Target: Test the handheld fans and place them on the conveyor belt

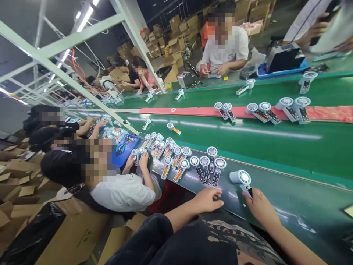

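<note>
Beneath the grip lies a glossy green bench; beyond it, a green conveyor belt. Far up-left of the grip, lit tubes shine by a pale metal frame. Left, open cardboard boxes crowd together.

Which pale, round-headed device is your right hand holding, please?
The pale device right of the near cluster, apart from it; the right hand grips its handle.

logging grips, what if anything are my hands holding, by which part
Your right hand holds a fan unit by its handle; your left hand holds nothing.
</note>
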